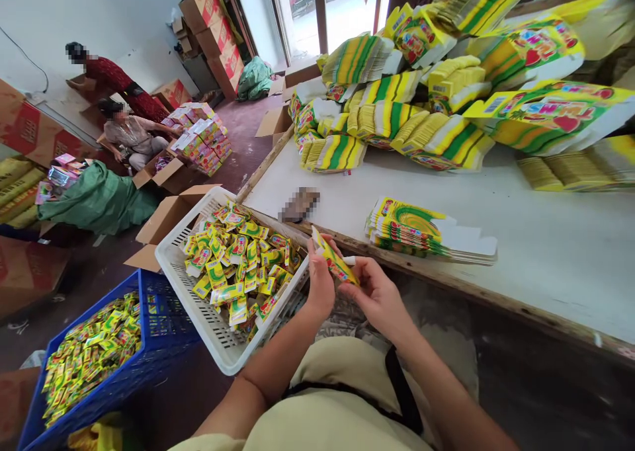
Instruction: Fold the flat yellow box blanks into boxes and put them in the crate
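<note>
Between my two hands, above the table's front edge, is a small yellow printed carton (337, 264) with red and green artwork. My left hand (321, 280) grips it from the left side. The fingers of my right hand (373, 293) pinch its right end, and a white flap shows near them. Right of my hands, a short stack of flat cartons (409, 226) lies on the white tabletop, white flaps pointing right. To the left, a white plastic basket (191, 310) is heaped with small yellow packets (238, 259).
Piles of flattened cartons (397, 114) cover the back of the table (540, 239). A blurred patch (299, 204) lies near its edge. At lower left stands a blue crate (163, 328) of packets. Two people work farther off among cardboard boxes (213, 34) and a green sack (102, 200).
</note>
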Action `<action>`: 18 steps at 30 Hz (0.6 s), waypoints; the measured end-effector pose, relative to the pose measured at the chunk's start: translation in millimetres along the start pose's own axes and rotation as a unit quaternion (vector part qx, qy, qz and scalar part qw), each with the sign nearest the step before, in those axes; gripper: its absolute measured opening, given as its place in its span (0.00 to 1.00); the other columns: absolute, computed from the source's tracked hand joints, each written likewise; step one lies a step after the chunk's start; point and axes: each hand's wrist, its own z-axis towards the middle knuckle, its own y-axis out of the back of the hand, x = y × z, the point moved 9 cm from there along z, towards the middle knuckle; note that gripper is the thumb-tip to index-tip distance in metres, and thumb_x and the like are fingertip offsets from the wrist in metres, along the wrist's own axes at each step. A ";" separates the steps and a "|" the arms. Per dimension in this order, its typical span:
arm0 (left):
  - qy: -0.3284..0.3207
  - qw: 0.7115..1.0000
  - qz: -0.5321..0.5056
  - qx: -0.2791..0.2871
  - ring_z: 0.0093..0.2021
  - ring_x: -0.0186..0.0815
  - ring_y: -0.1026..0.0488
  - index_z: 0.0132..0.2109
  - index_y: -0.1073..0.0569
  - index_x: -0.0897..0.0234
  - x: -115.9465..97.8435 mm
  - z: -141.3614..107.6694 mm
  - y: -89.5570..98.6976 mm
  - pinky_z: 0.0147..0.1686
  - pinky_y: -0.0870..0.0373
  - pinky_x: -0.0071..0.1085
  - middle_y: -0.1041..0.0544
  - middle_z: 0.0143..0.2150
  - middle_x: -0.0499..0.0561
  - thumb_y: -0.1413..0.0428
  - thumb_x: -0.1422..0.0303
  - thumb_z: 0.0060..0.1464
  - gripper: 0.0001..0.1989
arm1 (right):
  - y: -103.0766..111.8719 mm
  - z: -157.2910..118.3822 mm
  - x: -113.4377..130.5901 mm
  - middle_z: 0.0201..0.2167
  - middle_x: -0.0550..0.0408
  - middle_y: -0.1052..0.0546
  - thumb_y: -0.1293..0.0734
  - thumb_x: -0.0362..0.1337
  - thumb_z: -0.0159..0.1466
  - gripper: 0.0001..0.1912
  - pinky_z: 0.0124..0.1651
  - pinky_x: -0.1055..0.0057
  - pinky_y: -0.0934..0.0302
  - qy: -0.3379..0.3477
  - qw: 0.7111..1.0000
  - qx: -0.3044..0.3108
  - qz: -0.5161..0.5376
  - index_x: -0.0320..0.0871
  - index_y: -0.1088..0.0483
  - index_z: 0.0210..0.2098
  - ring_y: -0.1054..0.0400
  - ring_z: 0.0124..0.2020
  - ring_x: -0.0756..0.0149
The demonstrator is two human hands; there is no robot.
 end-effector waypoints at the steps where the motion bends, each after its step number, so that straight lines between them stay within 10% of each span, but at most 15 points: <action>1: -0.021 1.000 0.013 0.019 0.36 0.33 0.32 0.44 0.29 0.60 -3.7 -0.9 -2.7 0.40 0.31 0.30 0.28 0.37 0.48 0.51 0.33 0.46 0.36 | 7.2 1.1 2.0 0.28 0.61 0.32 0.31 0.43 0.62 0.15 0.30 0.73 0.39 0.006 1.000 -0.018 -0.005 0.46 0.33 0.46 0.36 0.28 0.68; 9: -0.073 0.978 0.150 0.126 0.39 0.38 0.25 0.38 0.20 0.61 -22.3 4.6 -17.5 0.46 0.30 0.36 0.20 0.34 0.48 0.40 0.52 0.54 0.17 | 59.6 1.6 11.5 0.27 0.57 0.23 0.33 0.42 0.63 0.07 0.30 0.68 0.36 0.052 0.989 -0.099 -0.097 0.46 0.25 0.33 0.31 0.27 0.64; 14: -0.047 0.933 0.196 0.298 0.58 0.49 0.29 0.61 0.31 0.60 -46.2 9.3 -28.2 0.58 0.36 0.44 0.25 0.58 0.60 0.50 0.39 0.53 0.39 | 72.7 -3.9 34.9 0.33 0.54 0.20 0.36 0.37 0.65 0.10 0.40 0.59 0.36 0.157 0.943 -0.073 -0.285 0.51 0.22 0.39 0.30 0.36 0.57; 18: -0.032 0.833 0.399 0.381 0.65 0.56 0.38 0.67 0.40 0.60 -34.6 -3.4 -34.3 0.63 0.42 0.50 0.35 0.66 0.63 0.33 0.44 0.35 0.54 | 47.5 -10.3 43.9 0.36 0.54 0.19 0.39 0.28 0.64 0.17 0.46 0.56 0.39 0.218 0.900 0.002 -0.379 0.53 0.22 0.41 0.31 0.39 0.57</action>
